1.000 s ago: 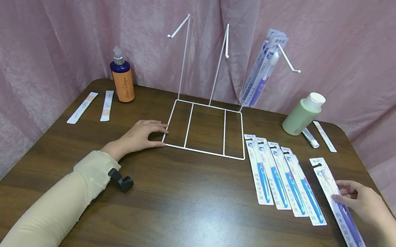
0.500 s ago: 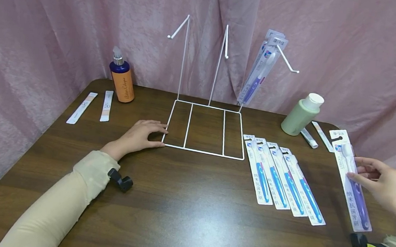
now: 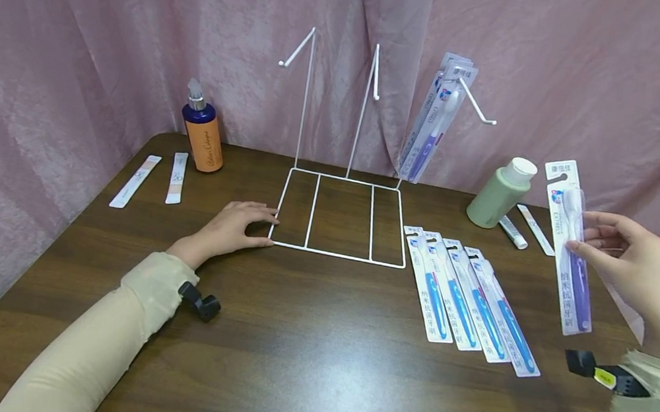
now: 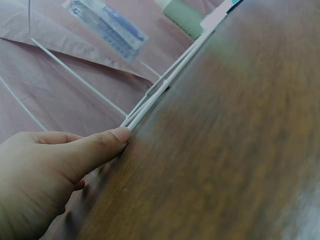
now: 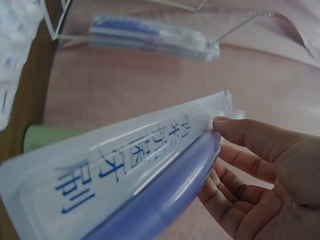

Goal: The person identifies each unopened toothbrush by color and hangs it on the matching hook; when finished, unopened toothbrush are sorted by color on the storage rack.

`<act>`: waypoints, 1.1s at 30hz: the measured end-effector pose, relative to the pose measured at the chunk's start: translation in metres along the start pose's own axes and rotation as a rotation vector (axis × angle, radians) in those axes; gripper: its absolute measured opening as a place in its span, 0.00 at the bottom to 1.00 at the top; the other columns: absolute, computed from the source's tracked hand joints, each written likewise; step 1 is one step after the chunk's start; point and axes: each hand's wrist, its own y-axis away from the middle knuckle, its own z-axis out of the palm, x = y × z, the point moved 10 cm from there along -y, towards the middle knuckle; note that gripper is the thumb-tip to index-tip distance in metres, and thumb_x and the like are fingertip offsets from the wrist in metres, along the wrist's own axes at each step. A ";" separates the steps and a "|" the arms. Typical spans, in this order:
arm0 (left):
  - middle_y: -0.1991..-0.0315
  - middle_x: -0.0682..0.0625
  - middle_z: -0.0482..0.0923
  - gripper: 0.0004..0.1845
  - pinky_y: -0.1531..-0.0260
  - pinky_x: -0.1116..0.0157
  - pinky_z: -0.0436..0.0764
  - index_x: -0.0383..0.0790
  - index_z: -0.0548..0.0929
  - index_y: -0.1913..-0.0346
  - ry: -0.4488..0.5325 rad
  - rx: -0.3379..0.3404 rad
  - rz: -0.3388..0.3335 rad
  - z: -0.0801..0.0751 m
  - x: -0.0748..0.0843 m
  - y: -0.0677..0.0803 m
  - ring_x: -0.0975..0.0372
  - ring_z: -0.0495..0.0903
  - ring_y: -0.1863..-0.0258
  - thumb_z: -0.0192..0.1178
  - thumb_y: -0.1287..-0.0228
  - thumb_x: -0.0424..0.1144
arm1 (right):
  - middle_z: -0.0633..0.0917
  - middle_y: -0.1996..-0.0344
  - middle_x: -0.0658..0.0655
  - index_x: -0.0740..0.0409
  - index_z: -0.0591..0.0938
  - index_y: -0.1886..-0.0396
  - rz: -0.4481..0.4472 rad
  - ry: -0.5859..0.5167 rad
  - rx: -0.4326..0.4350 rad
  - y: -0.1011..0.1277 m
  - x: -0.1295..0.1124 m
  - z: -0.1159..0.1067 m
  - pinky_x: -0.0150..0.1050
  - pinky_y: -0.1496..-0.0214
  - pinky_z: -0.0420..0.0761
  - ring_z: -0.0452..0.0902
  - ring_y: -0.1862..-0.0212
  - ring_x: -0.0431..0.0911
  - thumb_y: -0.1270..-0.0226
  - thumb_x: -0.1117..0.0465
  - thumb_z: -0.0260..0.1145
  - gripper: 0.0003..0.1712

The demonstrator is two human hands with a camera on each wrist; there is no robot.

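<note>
Now we pinched a toothbrush pack (image 3: 569,249) in our R hand (image 3: 633,275); L hand (image 3: 226,228), fingers relaxed, pressed the rack (image 3: 337,254) corner.

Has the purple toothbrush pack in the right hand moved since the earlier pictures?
Yes. The purple toothbrush pack, pinched by the right hand, has risen off the table and now stands beside the green bottle, well above the blue packs.
</note>
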 end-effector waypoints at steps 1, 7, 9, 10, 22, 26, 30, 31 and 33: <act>0.33 0.46 0.72 0.25 0.33 0.44 0.59 0.44 0.81 0.43 0.000 0.001 0.002 0.000 0.000 0.000 0.48 0.66 0.31 0.67 0.42 0.51 | 0.86 0.71 0.47 0.69 0.75 0.42 -0.004 -0.006 0.003 -0.003 -0.006 -0.001 0.15 0.75 0.64 0.61 0.74 0.13 0.37 0.58 0.68 0.28; 0.33 0.46 0.72 0.25 0.33 0.45 0.59 0.44 0.81 0.43 0.001 0.007 0.000 0.000 -0.001 0.001 0.48 0.66 0.31 0.67 0.42 0.50 | 0.69 0.77 0.16 0.64 0.76 0.40 -0.039 -0.108 0.032 -0.019 -0.041 -0.001 0.12 0.71 0.66 0.66 0.73 0.13 0.40 0.59 0.71 0.29; 0.33 0.46 0.72 0.25 0.33 0.44 0.59 0.44 0.81 0.43 -0.001 0.007 0.001 -0.001 0.000 0.001 0.48 0.66 0.31 0.67 0.42 0.50 | 0.70 0.76 0.17 0.63 0.76 0.40 -0.054 -0.141 0.048 -0.023 -0.051 -0.001 0.11 0.69 0.66 0.67 0.72 0.14 0.41 0.59 0.71 0.29; 0.34 0.46 0.72 0.25 0.33 0.44 0.59 0.44 0.81 0.43 0.003 0.007 -0.001 -0.001 0.000 0.001 0.48 0.66 0.31 0.67 0.42 0.50 | 0.71 0.75 0.17 0.62 0.76 0.40 -0.062 -0.157 0.060 -0.024 -0.056 -0.001 0.10 0.69 0.67 0.68 0.72 0.14 0.41 0.60 0.71 0.29; 0.34 0.46 0.72 0.26 0.33 0.44 0.59 0.45 0.81 0.42 -0.003 0.010 0.010 0.001 0.001 0.000 0.48 0.66 0.31 0.66 0.42 0.52 | 0.77 0.70 0.28 0.62 0.78 0.42 -0.120 -0.377 0.198 -0.030 -0.094 -0.001 0.12 0.63 0.73 0.75 0.69 0.20 0.43 0.68 0.71 0.27; 0.33 0.46 0.72 0.25 0.33 0.44 0.59 0.45 0.80 0.42 0.001 0.006 0.007 0.000 0.001 0.000 0.48 0.66 0.31 0.67 0.42 0.51 | 0.76 0.70 0.27 0.61 0.77 0.41 -0.124 -0.350 0.186 -0.031 -0.102 0.004 0.11 0.62 0.72 0.74 0.69 0.19 0.43 0.67 0.71 0.28; 0.33 0.47 0.71 0.25 0.32 0.45 0.59 0.45 0.80 0.42 0.007 -0.001 -0.003 0.000 0.001 0.001 0.49 0.65 0.31 0.66 0.41 0.51 | 0.76 0.69 0.28 0.63 0.76 0.40 -0.135 -0.358 0.171 -0.032 -0.107 0.009 0.11 0.62 0.72 0.74 0.68 0.19 0.42 0.67 0.71 0.28; 0.33 0.47 0.71 0.25 0.33 0.44 0.58 0.45 0.80 0.42 0.006 -0.002 -0.003 0.000 0.001 0.001 0.49 0.65 0.31 0.66 0.41 0.51 | 0.76 0.69 0.29 0.63 0.76 0.40 -0.137 -0.365 0.170 -0.032 -0.108 0.010 0.12 0.62 0.72 0.74 0.68 0.19 0.42 0.67 0.71 0.28; 0.33 0.47 0.71 0.25 0.32 0.44 0.58 0.45 0.80 0.42 0.008 -0.004 -0.005 -0.001 0.001 0.001 0.49 0.65 0.31 0.66 0.41 0.51 | 0.76 0.69 0.29 0.63 0.76 0.40 -0.144 -0.375 0.173 -0.032 -0.111 0.012 0.12 0.62 0.73 0.74 0.67 0.20 0.42 0.68 0.71 0.28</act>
